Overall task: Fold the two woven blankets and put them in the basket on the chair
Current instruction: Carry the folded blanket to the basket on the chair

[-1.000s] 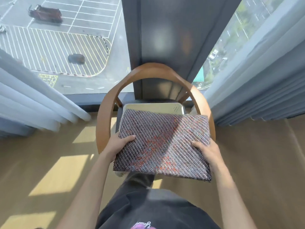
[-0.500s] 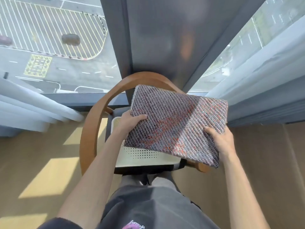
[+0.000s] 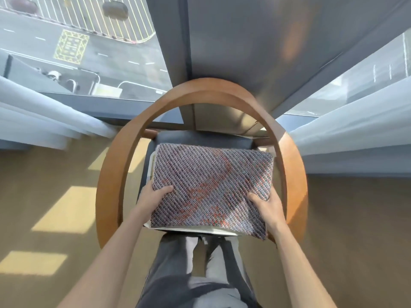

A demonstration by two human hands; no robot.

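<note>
Nearest the camera, the left hand point(image 3: 153, 195) and right hand point(image 3: 266, 207) each clamp a near corner of the folded grey-and-red woven blanket point(image 3: 211, 187), thumbs on top, probably to keep the fold flat; it lies over the pale plastic basket point(image 3: 189, 230), almost covering it; beyond curves the round-backed wooden chair point(image 3: 209, 90); no second blanket shows.

Head view, steeply downward (close) over chair point(image 3: 106, 192)
</note>
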